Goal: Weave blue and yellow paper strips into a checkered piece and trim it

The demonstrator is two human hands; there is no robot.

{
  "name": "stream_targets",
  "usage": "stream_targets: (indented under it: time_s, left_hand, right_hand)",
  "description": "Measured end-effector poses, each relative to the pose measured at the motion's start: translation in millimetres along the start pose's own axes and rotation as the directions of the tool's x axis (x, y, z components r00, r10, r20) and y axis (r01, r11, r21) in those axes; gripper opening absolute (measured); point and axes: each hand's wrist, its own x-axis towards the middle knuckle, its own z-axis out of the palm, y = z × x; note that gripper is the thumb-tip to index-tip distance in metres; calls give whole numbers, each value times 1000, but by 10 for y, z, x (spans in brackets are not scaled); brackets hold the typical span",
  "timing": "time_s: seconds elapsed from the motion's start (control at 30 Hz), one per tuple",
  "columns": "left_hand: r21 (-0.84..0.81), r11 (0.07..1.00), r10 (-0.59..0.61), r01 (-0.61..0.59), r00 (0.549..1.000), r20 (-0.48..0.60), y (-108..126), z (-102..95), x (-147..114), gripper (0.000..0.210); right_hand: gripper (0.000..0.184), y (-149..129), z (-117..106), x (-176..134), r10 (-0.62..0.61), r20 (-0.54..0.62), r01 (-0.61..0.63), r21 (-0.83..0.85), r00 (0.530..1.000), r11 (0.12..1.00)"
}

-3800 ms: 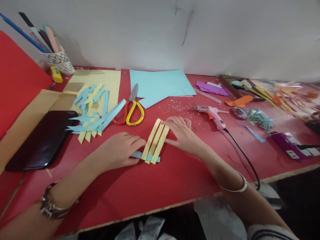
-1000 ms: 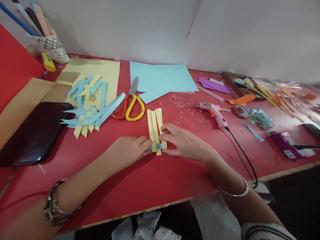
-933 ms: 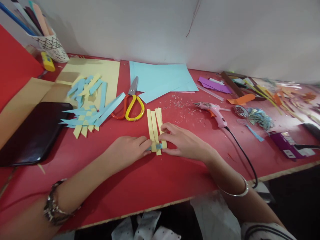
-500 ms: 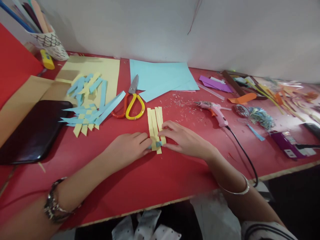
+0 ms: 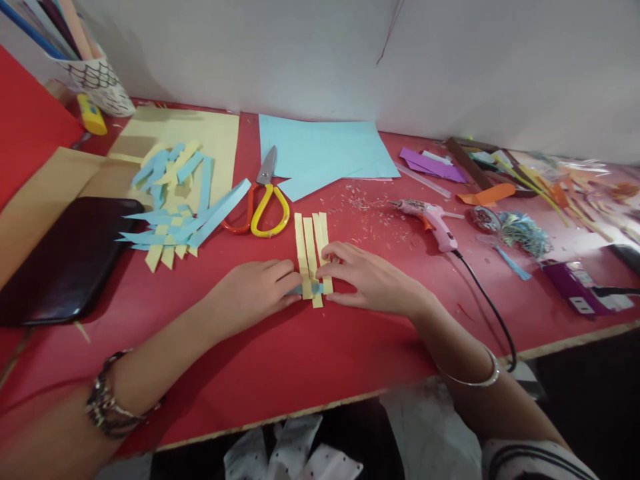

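Note:
Several yellow paper strips (image 5: pixel 309 243) lie side by side on the red table, their far ends fanned slightly apart. A short blue paper strip (image 5: pixel 317 288) crosses them near their close ends, passing over some and under others. At its left end, my left hand (image 5: pixel 257 288) pinches the blue strip between thumb and fingers. My right hand (image 5: pixel 367 277) rests at the right side of the yellow strips, fingers and thumb spread, fingertips touching the rightmost strip.
Scissors (image 5: pixel 271 210) lie beyond my left hand, beside a woven blue-and-yellow paper piece (image 5: pixel 173 230). Blue sheets (image 5: pixel 325 150) are at the back. On the right are a pink glue gun (image 5: pixel 433 223) with its cord, and a purple box (image 5: pixel 575 287). A black tray-like object (image 5: pixel 65 260) sits left.
My left hand has shifted slightly left with the blue strip's end. The yellow strips' far ends look a little more evenly spaced. My right hand stays nearly in place.

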Motion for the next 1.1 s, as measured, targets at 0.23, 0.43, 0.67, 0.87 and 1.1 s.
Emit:
stream_targets:
  time_s: [0.23, 0.43, 0.67, 0.87, 1.1]
  left_hand:
    - [2, 999, 33, -32, 999, -35, -24, 14, 1, 28]
    - [25, 998, 52, -51, 997, -54, -28, 20, 0, 28]
    - [39, 998, 51, -49, 997, -50, -29, 13, 4, 28]
    - [70, 993, 102, -97, 992, -71, -34, 31, -7, 22]
    - [56, 993, 107, -102, 991, -87, -29, 24, -3, 22]
  right_hand:
    - [22, -20, 1, 3, -9, 3, 9, -44, 1000, 999]
    - [22, -20, 15, 0, -19, -19, 18, -47, 1000, 999]
    - [34, -80, 29, 12, -29, -52, 27, -44, 998, 999]
    - [45, -165, 116, 58, -21, -56, 20, -29, 998, 999]
    - [36, -134, 139, 70, 11, -33, -12, -29, 999, 1000]
